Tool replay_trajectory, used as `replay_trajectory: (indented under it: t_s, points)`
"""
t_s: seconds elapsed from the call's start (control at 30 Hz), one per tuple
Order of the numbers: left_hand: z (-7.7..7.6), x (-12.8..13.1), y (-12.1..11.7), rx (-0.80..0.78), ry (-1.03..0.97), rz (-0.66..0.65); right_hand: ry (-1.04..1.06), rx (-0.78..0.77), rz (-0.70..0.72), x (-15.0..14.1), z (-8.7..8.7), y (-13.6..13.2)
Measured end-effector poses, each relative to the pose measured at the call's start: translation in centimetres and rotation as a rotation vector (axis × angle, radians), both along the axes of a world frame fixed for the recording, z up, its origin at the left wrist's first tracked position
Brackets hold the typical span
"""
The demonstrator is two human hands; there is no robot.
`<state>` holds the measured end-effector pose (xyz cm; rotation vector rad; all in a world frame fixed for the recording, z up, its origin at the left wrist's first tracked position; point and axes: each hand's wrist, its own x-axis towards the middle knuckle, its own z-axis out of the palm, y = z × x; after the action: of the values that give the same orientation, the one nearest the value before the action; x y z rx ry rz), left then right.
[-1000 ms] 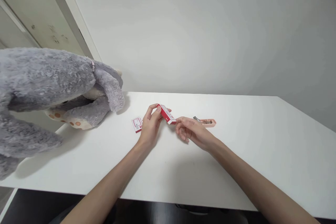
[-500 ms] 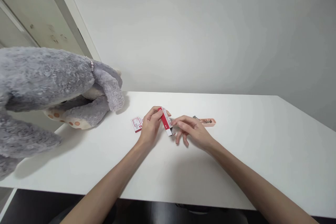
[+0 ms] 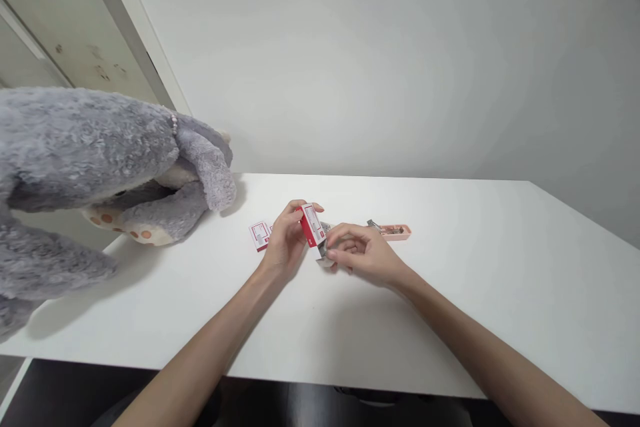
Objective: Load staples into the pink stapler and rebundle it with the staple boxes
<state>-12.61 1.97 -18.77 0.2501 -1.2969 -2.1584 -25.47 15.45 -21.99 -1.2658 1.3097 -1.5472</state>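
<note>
My left hand is closed around a small red and white staple box, tilted with its lower end open toward me. Grey metal staples show at that open end, beside a lifted flap. My right hand has its thumb and forefinger pinched on the staples at the box's mouth; its other fingers curl underneath. Just behind the right hand lies a pink stapler, opened up, with its metal part raised at the left end. Left of my left hand, a second red and white box lies flat.
A big grey plush toy sits at the left side of the white table, its foot and arm resting over the tabletop. A pale wall rises behind the table. A cabinet stands at the back left.
The box in my left hand has turned so its lower end points toward me, and that end has come open. My right fingers have moved from the box's closed end onto the staples.
</note>
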Motion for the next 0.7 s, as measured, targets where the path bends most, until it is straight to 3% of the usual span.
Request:
replay_trajectory:
  t_s: [0.23,0.4,0.57,0.7]
  points:
    - [0.08,-0.12,-0.01,-0.02,-0.018,0.026,0.352,-0.085,-0.149,0.69,-0.02,0.12]
    - [-0.11,-0.1,-0.09,-0.018,-0.016,0.024,0.439,-0.146,-0.181,0.62,-0.44,0.0]
    - [-0.22,-0.12,-0.24,0.014,-0.012,0.022,0.336,-0.137,-0.199,0.48,-0.17,-0.01]
    - [-0.31,-0.27,-0.51,0.111,0.001,0.107,0.04,-0.086,-0.186,-0.1,0.16,-0.01]
